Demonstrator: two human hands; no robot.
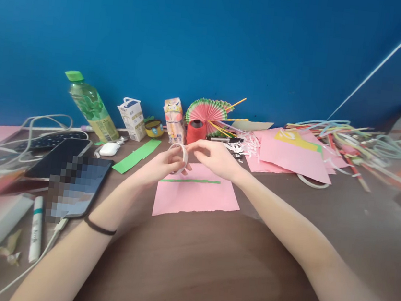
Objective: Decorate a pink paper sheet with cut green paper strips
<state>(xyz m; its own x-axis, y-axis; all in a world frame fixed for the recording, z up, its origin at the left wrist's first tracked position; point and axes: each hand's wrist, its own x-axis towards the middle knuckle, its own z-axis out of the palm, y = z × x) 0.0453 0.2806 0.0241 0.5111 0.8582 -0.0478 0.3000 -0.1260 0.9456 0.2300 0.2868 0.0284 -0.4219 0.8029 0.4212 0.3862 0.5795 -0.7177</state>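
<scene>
My left hand (160, 166) is closed around a narrow white roll of tape (184, 157), with fingers reaching through its ring. At the roll's upper right edge, the fingers of my right hand (214, 158) are pinched together against the tape; whether a loose end is between them is too small to see. Both hands are above a sheet of pink paper (198, 201) on the brown table. A thin green paper strip (191, 181) lies across that sheet. Left of the hands is a wider piece of green paper (136, 157).
Along the blue wall stand a green-capped bottle (93, 107), a carton (132, 118), a red spool of thread (195, 133) and a folded paper fan (208, 112). Phones (89, 188) and a marker (36, 228) lie left. More pink paper (294, 156) and tangled strips (353, 144) are right.
</scene>
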